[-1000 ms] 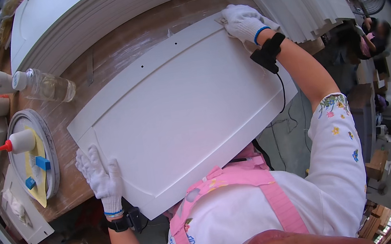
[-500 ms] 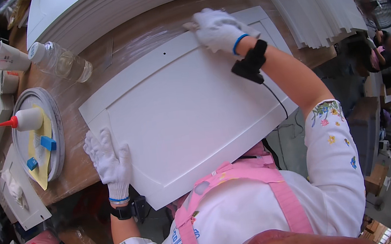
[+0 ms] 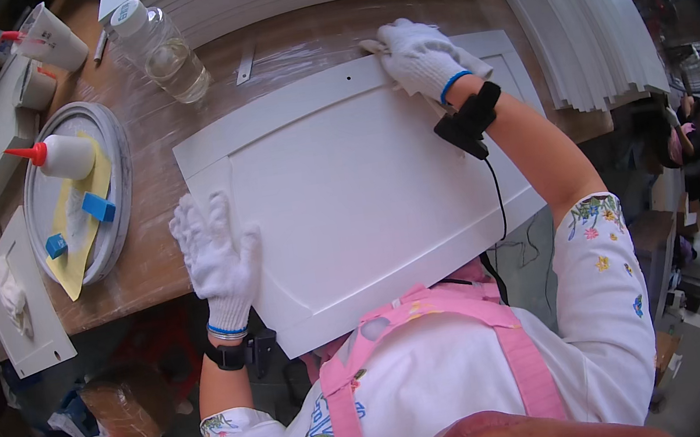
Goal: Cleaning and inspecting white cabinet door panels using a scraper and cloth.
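Note:
A white rectangular panel (image 3: pixel 362 173) with a raised border lies flat on the wooden workbench (image 3: pixel 143 193), its near edge overhanging toward me. My left hand (image 3: pixel 215 254), in a white knit glove, presses flat on the panel's left border with fingers spread. My right hand (image 3: pixel 417 55), also gloved, is at the panel's far edge, closed on a small pale sanding pad or cloth held against the surface. A black strap with a cable wraps my right wrist.
A round grey tray (image 3: pixel 105 136) at left holds a red-tipped white glue bottle (image 3: pixel 63 154), yellow sheet and two blue blocks. A clear bottle (image 3: pixel 160 49) and cups stand at the back. Stacked white panels (image 3: pixel 572 21) line the far and right sides. Another person is at far right.
My right hand has slid left along the panel's far edge. My left hand stays pressed on the left border. The view has shifted, with the panel now more central.

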{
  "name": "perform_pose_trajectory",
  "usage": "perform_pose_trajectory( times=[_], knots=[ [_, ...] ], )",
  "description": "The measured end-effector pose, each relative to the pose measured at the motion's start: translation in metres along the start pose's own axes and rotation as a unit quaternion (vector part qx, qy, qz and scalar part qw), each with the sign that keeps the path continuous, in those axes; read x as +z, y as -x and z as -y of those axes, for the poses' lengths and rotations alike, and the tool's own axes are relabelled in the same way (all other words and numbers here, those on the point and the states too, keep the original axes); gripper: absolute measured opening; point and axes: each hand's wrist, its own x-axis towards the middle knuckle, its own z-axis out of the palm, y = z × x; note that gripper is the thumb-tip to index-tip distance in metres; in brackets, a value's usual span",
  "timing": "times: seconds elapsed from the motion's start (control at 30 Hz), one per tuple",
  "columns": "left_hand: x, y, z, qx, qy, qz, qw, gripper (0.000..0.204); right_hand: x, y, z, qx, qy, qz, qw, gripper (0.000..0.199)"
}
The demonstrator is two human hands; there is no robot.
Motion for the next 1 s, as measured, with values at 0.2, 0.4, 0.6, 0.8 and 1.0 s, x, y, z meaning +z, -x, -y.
perform_pose_trajectory(
  times=[0.2, 0.4, 0.6, 0.8, 1.0],
  knots=[
    [0.002, -0.003, 0.001, -0.002, 0.005, 0.007, 1.000, 0.067, 0.009, 0.023, 0.111, -0.241, -0.028, -0.033, 0.969, 0.025],
    [0.002, 0.003, 0.004, -0.032, 0.081, -0.021, 0.996, 0.078, 0.015, 0.002, 0.023, 0.004, -0.028, -0.009, 1.000, 0.028],
    [0.007, 0.007, 0.003, -0.071, 0.085, -0.021, 0.994, 0.096, 0.011, 0.045, 0.174, -0.274, -0.040, 0.005, 0.961, 0.030],
    [0.014, 0.011, 0.008, -0.106, 0.103, -0.013, 0.989, 0.104, 0.030, 0.051, 0.185, -0.337, -0.020, -0.009, 0.941, 0.024],
    [0.011, 0.016, 0.008, -0.090, 0.074, -0.022, 0.993, 0.106, 0.021, 0.038, 0.111, -0.151, -0.037, 0.010, 0.988, 0.025]
  ],
)
